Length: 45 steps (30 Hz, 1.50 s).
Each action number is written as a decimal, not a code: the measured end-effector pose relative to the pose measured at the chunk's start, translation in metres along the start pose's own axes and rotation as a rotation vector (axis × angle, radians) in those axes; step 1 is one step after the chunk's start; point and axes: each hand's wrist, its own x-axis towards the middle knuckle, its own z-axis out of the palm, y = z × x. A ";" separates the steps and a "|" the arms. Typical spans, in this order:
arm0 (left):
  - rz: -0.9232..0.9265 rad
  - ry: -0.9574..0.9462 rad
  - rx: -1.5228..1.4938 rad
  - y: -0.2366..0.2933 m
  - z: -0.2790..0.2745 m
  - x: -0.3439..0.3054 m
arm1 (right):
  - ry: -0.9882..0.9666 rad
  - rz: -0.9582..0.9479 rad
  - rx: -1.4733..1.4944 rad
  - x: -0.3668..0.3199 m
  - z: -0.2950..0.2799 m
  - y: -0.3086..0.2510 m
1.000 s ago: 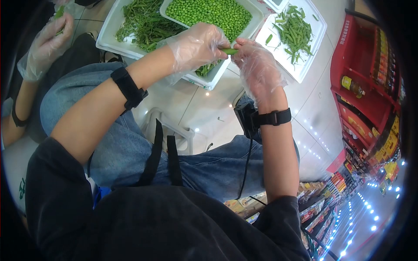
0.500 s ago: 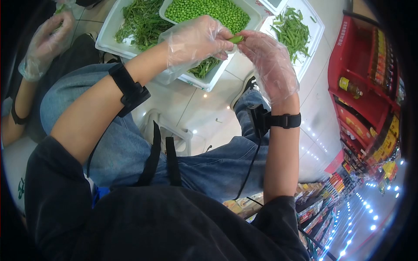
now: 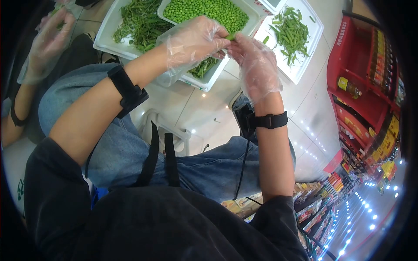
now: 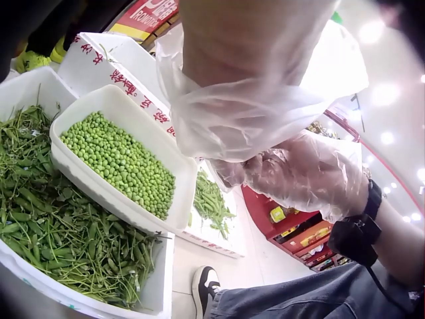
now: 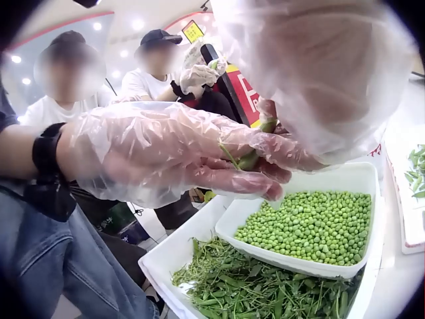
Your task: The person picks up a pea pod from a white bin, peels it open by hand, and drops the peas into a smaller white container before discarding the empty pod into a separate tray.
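Note:
A green pea pod (image 3: pixel 231 37) is pinched between the fingertips of both hands, which meet over the front edge of the white foam box (image 3: pixel 212 82). My left hand (image 3: pixel 189 45), in a clear plastic glove, grips the pod from the left. Its curled fingers also show a green pod (image 5: pixel 249 161) with a thin stem in the right wrist view. My right hand (image 3: pixel 257 65), gloved too, pinches at the pod's other end. Just beyond the hands, shelled peas (image 3: pixel 209 13) fill a white tub (image 5: pixel 232 229) sitting in the box, beside a heap of pods and stems (image 5: pixel 265 292).
Loose pods (image 3: pixel 291 35) lie on a white foam lid (image 3: pixel 300 71) to the right. Farther right stands a red shelf (image 3: pixel 344 65) with bottles. At the left, another person's gloved hand (image 3: pixel 48 48) holds something green. A pale stool (image 3: pixel 174 135) stands under the forearms.
Both hands have risen slightly with the pod. My right hand swung out to the right, then came back in against the left fingertips. The other person's hand has shifted a little.

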 end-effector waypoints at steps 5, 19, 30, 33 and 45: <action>-0.023 -0.040 0.034 -0.010 0.000 0.005 | -0.002 -0.009 -0.043 0.002 -0.001 0.002; 0.086 -0.093 0.268 -0.011 0.001 0.003 | 0.091 -0.146 -0.185 0.006 -0.003 0.013; 0.143 -0.072 0.260 -0.011 0.009 -0.003 | 0.163 0.001 -0.287 0.012 -0.005 0.022; 0.082 -0.098 0.141 -0.017 0.010 0.002 | 0.167 -0.016 -0.219 0.016 -0.009 0.030; 0.074 -0.057 -0.083 -0.016 0.007 0.001 | 0.040 -0.237 -0.382 0.008 0.001 0.022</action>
